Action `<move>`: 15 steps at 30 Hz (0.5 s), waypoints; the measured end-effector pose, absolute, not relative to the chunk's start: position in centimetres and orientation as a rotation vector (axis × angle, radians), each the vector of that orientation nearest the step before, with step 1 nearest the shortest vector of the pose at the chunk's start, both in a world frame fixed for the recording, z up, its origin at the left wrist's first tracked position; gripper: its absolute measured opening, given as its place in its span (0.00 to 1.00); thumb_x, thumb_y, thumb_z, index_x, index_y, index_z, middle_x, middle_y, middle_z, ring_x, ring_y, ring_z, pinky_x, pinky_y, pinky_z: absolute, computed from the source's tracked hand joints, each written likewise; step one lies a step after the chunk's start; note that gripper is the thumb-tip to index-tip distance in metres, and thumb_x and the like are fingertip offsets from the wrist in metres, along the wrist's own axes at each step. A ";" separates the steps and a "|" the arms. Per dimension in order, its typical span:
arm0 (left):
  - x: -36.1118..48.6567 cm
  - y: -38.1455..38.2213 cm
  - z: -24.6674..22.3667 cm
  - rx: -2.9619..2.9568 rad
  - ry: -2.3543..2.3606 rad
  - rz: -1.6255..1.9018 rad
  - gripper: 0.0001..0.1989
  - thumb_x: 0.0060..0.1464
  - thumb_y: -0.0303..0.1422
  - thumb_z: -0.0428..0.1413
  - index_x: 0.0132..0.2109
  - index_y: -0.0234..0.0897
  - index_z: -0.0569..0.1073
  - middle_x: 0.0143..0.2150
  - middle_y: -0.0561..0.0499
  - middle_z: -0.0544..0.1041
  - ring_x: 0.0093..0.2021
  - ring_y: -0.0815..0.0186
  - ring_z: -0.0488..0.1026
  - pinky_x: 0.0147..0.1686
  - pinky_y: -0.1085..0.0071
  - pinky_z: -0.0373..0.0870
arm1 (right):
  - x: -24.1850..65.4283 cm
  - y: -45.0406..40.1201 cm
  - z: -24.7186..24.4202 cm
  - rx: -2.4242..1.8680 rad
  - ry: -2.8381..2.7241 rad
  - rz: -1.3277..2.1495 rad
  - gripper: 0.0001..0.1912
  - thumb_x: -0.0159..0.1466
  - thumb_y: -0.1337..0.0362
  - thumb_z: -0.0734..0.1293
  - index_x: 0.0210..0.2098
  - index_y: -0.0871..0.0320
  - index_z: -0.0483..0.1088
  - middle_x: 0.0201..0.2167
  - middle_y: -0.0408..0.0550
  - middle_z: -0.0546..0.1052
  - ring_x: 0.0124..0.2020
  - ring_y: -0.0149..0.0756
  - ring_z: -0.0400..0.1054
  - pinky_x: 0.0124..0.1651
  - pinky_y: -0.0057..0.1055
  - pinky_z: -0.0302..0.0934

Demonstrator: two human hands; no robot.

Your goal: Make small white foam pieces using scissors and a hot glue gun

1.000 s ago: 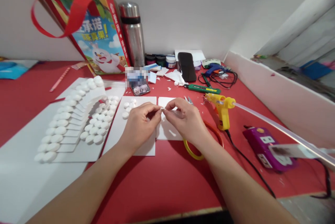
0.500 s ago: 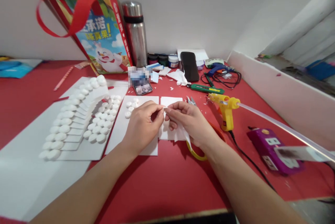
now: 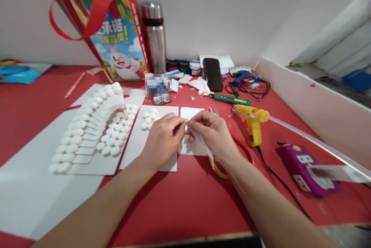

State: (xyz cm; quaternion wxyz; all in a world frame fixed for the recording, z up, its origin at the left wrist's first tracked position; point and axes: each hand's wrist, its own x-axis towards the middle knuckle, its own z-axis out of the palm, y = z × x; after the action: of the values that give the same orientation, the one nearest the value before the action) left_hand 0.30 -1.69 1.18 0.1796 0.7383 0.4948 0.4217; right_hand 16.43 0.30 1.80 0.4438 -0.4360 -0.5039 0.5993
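Observation:
My left hand and my right hand meet fingertip to fingertip over the white boards. Both are closed in a pinch on a small bit of thin white paper, mostly covered by the fingers. From under my right hand hangs a loose flap of white paper. Several white round discs lie on the white board beside my left hand. A smaller white card is beneath the fingertips. Further left, a stepped white model carries rows of similar discs.
Behind my right hand are scissors with a yellow and red handle. A yellow glue gun and a purple box stand right. Further back are a green cutter, a black phone, a steel flask and a bag.
The whole view has shifted slightly, so things sit a little further right. Both hands keep their pinch, with fingertips close together; little else differs.

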 end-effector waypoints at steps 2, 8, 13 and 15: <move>0.5 -1.7 1.1 2.028 1.431 1.207 0.09 0.64 0.25 0.56 0.35 0.36 0.78 0.32 0.51 0.77 0.32 0.66 0.73 0.34 0.69 0.67 | 16.2 0.3 1.4 -1.107 -1.358 1.340 0.09 0.59 0.63 0.73 0.28 0.57 0.69 0.21 0.39 0.74 0.20 0.30 0.71 0.26 0.27 0.63; 1.0 -2.1 0.8 2.247 1.486 1.232 0.10 0.67 0.28 0.54 0.37 0.34 0.77 0.33 0.48 0.76 0.33 0.64 0.73 0.35 0.67 0.67 | 15.6 -0.2 0.5 -1.173 -1.402 1.174 0.08 0.62 0.66 0.69 0.27 0.56 0.69 0.20 0.38 0.73 0.20 0.30 0.71 0.25 0.27 0.62; 0.6 -1.8 0.4 2.769 1.502 1.133 0.11 0.69 0.26 0.50 0.45 0.28 0.77 0.33 0.45 0.75 0.35 0.59 0.72 0.37 0.63 0.71 | 15.6 -0.5 0.8 -1.164 -1.401 1.158 0.06 0.62 0.68 0.69 0.27 0.58 0.72 0.21 0.41 0.76 0.23 0.31 0.72 0.29 0.27 0.64; 0.3 -1.5 0.3 2.860 1.446 1.137 0.11 0.68 0.24 0.50 0.49 0.24 0.76 0.35 0.42 0.76 0.37 0.57 0.72 0.38 0.61 0.73 | 15.8 -0.5 1.1 -1.155 -1.437 1.108 0.06 0.63 0.66 0.70 0.29 0.58 0.74 0.24 0.43 0.78 0.26 0.31 0.73 0.30 0.27 0.64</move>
State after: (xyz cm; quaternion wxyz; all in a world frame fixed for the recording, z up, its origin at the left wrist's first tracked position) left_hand 0.32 -1.50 0.33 -0.1292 0.8341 0.4216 0.3314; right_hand 15.76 -0.48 1.10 0.4754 -0.4724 -0.5877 0.4533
